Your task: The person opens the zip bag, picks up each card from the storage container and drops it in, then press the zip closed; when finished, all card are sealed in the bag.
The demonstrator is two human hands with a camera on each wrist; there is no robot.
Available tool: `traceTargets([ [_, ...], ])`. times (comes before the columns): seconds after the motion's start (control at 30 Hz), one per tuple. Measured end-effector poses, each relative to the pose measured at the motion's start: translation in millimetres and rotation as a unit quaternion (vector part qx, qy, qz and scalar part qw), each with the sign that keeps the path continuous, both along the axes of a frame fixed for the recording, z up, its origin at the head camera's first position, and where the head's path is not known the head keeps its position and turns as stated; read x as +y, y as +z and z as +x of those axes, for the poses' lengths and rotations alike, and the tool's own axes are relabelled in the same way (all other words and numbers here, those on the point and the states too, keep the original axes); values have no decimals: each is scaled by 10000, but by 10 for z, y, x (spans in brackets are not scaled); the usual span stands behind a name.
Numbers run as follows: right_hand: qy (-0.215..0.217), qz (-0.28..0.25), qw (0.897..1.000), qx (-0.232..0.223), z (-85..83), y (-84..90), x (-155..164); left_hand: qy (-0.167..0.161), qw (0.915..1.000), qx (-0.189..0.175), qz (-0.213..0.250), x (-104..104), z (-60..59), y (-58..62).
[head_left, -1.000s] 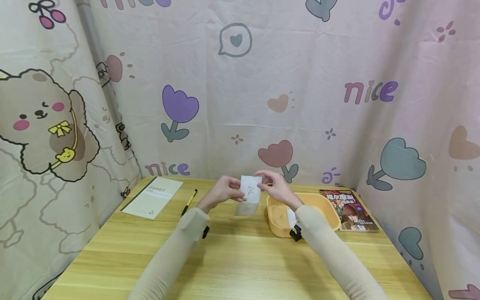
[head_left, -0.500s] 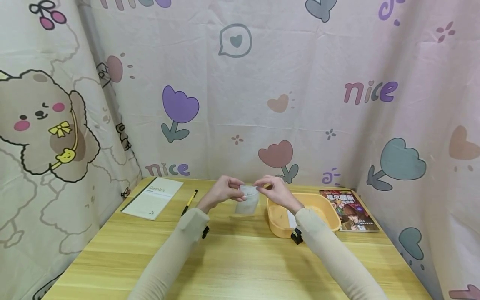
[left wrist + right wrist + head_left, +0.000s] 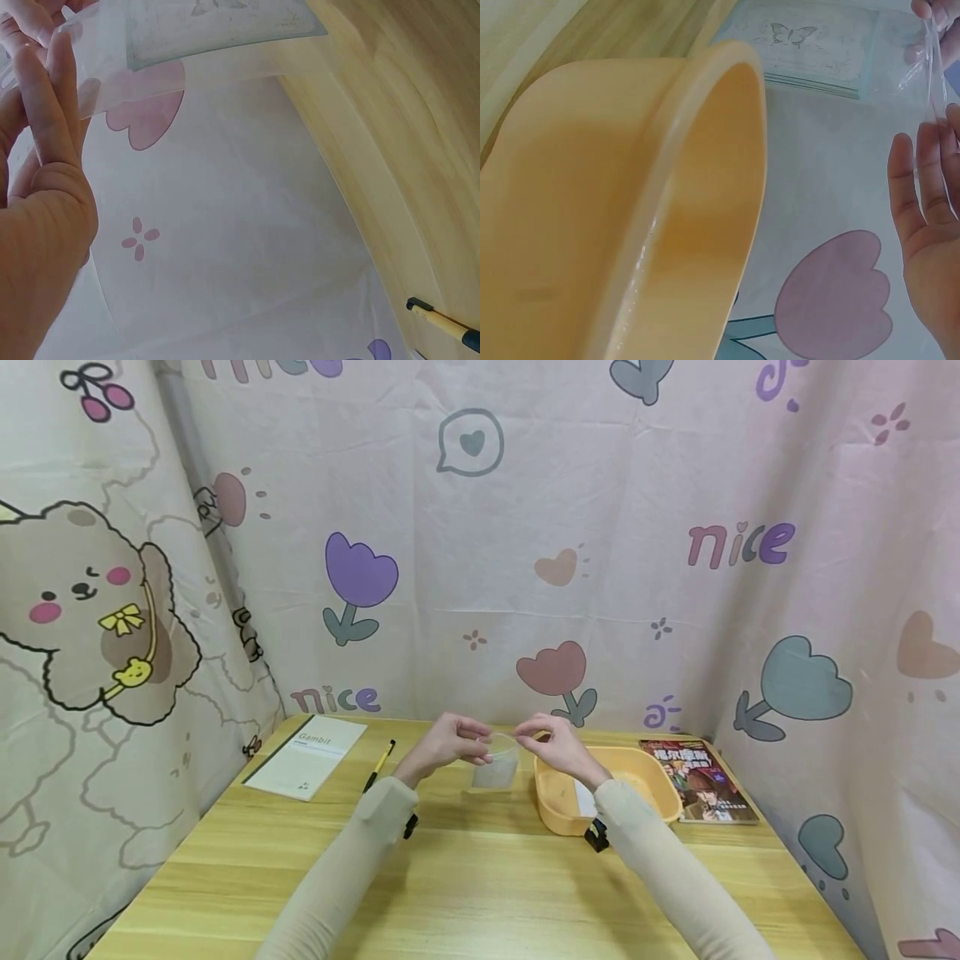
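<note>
A small clear plastic bag [image 3: 495, 770] hangs between both hands above the table, its mouth spread into a loop. Inside it lies a pale stack of paper sheets [image 3: 810, 49] printed with a butterfly, its layered edges showing in the right wrist view. My left hand [image 3: 450, 745] pinches the left side of the bag's mouth between thumb and fingers. On the opposite side, my right hand [image 3: 557, 747] pinches the rim with its thumb and index finger. Most of the left fingertips are out of sight in the right wrist view.
Close by my right forearm stands a yellow plastic basin [image 3: 551, 818] with a white piece [image 3: 582, 797] in it. A colourful comic book [image 3: 705, 785] lies beyond it. On the left are a notepad [image 3: 303, 758] and a yellow-black pen [image 3: 379, 765]. A patterned curtain [image 3: 480, 568] surrounds the table.
The pale paper stack, earlier standing up out of the bag, has slid down into it. My right hand has moved from the paper to the rim of the bag's mouth, which now gapes wider.
</note>
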State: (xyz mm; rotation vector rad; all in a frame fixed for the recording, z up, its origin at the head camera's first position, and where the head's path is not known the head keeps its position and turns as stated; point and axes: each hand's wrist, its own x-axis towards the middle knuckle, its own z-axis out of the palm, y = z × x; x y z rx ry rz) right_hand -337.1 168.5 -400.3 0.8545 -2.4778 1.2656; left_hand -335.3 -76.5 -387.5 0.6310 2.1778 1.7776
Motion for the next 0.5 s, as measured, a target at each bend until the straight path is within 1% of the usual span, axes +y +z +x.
traceTargets([
  [0.03, -7, -1, 10000, -76, 34, 31, -1, 30, 10000, -24, -5, 1, -3, -3],
  [0.13, 47, -76, 9997, -206, 26, 19, 25, 48, 10000, -29, -6, -5, -3, -3],
  [0.23, 120, -160, 9985, -506, 26, 16, 68, 80, 10000, -16, -39, -11, 1, -2],
  [0.27, 147, -193, 9981, -573, -9, -26, 99, 76, 10000, -4, -54, -12, 2, -2],
  [0.3, 160, -203, 9973, -690, -6, -32, 121, 102, 9999, -22, -72, -11, 2, -6],
  [0.4, 163, -238, 9941, -1049, 18, -49, 193, 113, 9999, -63, -111, -4, -8, -28],
  [0.5, 159, -188, 9917, -1261, 89, -23, 256, 99, 9998, -112, -144, -5, -14, -51],
])
